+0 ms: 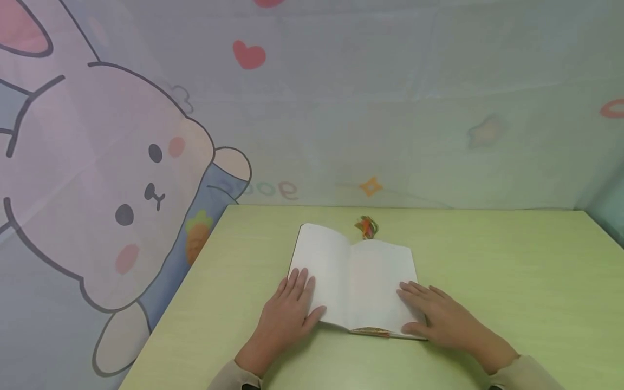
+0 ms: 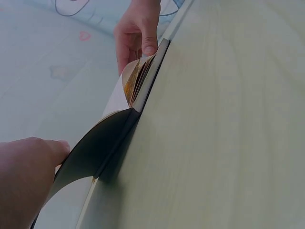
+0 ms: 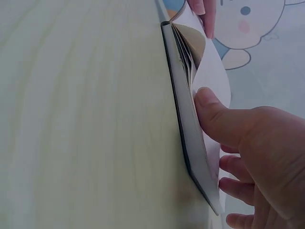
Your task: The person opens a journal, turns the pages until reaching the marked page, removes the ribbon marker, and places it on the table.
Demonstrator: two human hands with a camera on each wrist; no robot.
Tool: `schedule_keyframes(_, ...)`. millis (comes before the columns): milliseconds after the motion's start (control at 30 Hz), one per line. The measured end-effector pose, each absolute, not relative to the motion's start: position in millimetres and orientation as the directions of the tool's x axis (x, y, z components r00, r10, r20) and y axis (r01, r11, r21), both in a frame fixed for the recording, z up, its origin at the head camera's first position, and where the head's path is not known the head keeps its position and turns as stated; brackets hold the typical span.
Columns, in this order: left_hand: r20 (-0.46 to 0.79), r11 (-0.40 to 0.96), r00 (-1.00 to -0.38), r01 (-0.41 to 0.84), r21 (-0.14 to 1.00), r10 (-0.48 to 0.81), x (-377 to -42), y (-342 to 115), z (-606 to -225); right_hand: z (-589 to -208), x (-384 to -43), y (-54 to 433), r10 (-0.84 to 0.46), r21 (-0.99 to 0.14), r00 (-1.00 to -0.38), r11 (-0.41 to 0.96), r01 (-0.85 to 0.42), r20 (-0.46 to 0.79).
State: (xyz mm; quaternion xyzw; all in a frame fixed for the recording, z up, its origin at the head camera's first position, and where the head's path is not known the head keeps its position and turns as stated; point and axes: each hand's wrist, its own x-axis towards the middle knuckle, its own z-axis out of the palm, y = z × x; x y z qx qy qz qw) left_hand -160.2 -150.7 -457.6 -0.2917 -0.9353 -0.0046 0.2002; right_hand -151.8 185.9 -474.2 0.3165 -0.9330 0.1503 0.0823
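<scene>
An open notebook [image 1: 372,287] with blank white pages and a dark cover lies on the table. My left hand [image 1: 290,309] rests on the left page near its outer edge, fingers extended. In the left wrist view, that side of the dark cover [image 2: 90,148] rises off the tabletop. My right hand [image 1: 439,317] lies over the outer edge of the right page, its thumb on the page by the lower corner in the right wrist view. Gold-brown patterned sheets [image 2: 136,81] show between the pages at the lower edge. A multicoloured tassel [image 1: 367,227] sticks out past the top.
The pale yellow-green table [image 1: 512,260] extends to both sides of the notebook. Behind it hangs a light cloth [image 1: 390,108] with hearts and stars. A large printed rabbit [image 1: 127,189] covers the cloth on the left.
</scene>
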Motion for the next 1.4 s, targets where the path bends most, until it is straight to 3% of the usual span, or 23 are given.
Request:
schedule_keyframes(267, 0.362, 0.836, -0.764, 0.541, -0.093, 0.534, -158, -151, -455, -479, -156, 178, -0.551, -0.202, -0.738, 0.731, -0.652, 0.39)
schedule_keyframes(733, 0.371, 0.831, -0.757, 0.55, -0.084, 0.539, -161, -153, -455, -469, -164, 166, -0.451, -0.184, -0.835, 0.834, -0.52, 0.316)
schedule_keyframes(867, 0.406, 0.818, -0.731, 0.569, -0.081, 0.549, -161, -153, -456, -466, -163, 166, -0.453, -0.236, -0.841, 0.818, -0.524, 0.298)
schedule_keyframes(1133, 0.446, 0.786, -0.68, 0.61, -0.097, 0.582, -161, -152, -455, -461, -158, 167, -0.475, -0.512, -0.845, 0.676, -0.53, 0.246)
schedule_keyframes(1400, 0.323, 0.816, -0.762, 0.575, -0.063, 0.562, -157, -146, -447, -461, -154, 163, -0.5, -0.495, -0.798, 0.627, -0.602, 0.337)
